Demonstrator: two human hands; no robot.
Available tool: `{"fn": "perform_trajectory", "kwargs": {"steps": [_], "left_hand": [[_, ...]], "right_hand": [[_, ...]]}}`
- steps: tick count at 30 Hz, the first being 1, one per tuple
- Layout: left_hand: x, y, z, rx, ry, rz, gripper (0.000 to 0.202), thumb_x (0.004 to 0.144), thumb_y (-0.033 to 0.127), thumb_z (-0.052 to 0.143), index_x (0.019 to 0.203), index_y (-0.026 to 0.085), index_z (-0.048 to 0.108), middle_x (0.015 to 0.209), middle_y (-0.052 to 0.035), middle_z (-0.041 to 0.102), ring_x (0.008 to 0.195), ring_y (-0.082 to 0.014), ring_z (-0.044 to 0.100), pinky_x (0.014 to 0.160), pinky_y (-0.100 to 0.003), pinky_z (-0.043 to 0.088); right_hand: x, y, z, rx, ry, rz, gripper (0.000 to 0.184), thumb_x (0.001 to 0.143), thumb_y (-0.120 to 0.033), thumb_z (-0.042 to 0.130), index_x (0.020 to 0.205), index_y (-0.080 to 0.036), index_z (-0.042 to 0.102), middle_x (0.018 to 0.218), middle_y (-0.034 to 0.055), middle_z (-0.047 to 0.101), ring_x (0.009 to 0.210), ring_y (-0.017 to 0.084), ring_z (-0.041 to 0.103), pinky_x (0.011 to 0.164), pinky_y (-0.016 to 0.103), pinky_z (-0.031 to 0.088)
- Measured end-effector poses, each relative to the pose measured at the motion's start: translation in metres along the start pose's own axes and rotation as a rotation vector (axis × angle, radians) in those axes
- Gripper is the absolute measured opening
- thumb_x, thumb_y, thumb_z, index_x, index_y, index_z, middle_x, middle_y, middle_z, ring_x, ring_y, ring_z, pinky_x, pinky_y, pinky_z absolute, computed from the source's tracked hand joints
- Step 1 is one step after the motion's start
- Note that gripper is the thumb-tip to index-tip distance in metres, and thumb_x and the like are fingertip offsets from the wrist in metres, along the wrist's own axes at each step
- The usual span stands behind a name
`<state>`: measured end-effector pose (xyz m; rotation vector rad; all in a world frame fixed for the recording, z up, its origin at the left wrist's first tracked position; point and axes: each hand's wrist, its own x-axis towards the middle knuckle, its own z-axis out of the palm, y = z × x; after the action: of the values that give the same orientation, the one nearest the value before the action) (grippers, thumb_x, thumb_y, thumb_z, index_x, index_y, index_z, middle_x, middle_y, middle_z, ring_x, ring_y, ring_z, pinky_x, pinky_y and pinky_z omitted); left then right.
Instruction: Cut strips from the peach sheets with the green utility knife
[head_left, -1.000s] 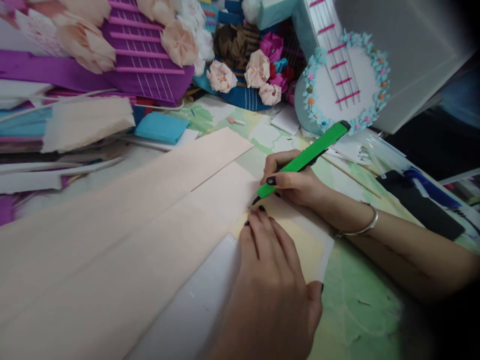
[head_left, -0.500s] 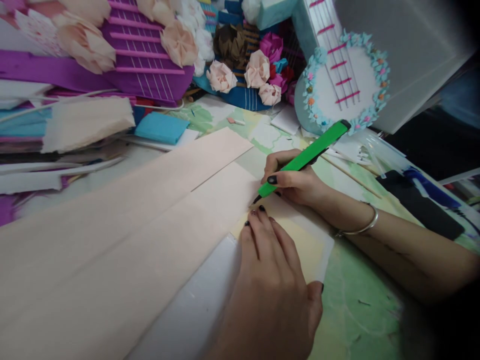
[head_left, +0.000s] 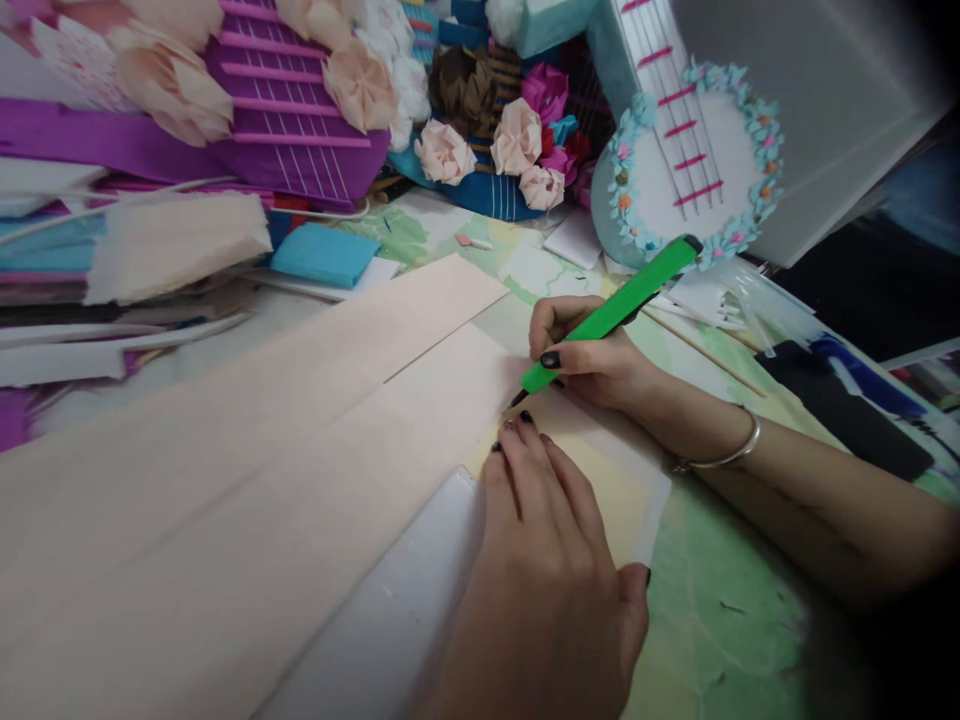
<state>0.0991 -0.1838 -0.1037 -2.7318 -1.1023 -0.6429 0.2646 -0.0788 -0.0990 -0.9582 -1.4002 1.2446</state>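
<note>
My right hand [head_left: 592,360] is closed round a green utility knife [head_left: 611,310], whose dark tip rests at the near end of a long pale pink paper strip [head_left: 262,470]. My left hand [head_left: 547,560] lies flat, fingers stretched out, pressing on a yellowish white sheet [head_left: 630,500] just below the knife tip. A second pink strip [head_left: 360,330] lies alongside the first. A silver bangle [head_left: 724,455] circles my right wrist.
Paper guitars with crepe flowers crowd the back: a purple one [head_left: 292,110] and a light blue one [head_left: 690,160]. Folded crepe paper [head_left: 172,240] and a blue pad [head_left: 322,255] lie at the left. A black phone [head_left: 847,410] rests at the right on the green mat [head_left: 720,620].
The knife tip has crept slightly to the right along the strip's end. My left hand stays pressed flat in the same place.
</note>
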Motion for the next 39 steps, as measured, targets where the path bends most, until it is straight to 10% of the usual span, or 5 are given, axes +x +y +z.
{"fn": "perform_trajectory", "kwargs": {"steps": [39], "left_hand": [[-0.0005,-0.0002,0.0013,-0.027,-0.019,0.000,0.081,0.078,0.057,0.055,0.119,-0.012,0.060,0.126,-0.0352,0.057,0.120,-0.0469,0.054,0.095,-0.051,0.048]], "right_hand": [[0.0002,-0.0016,0.0019,-0.006,0.037,0.008,0.017,0.062,-0.021,0.066,0.054,-0.018,0.052,0.044,-0.0050,0.046,0.039,0.007,0.034,0.038,0.021,0.024]]}}
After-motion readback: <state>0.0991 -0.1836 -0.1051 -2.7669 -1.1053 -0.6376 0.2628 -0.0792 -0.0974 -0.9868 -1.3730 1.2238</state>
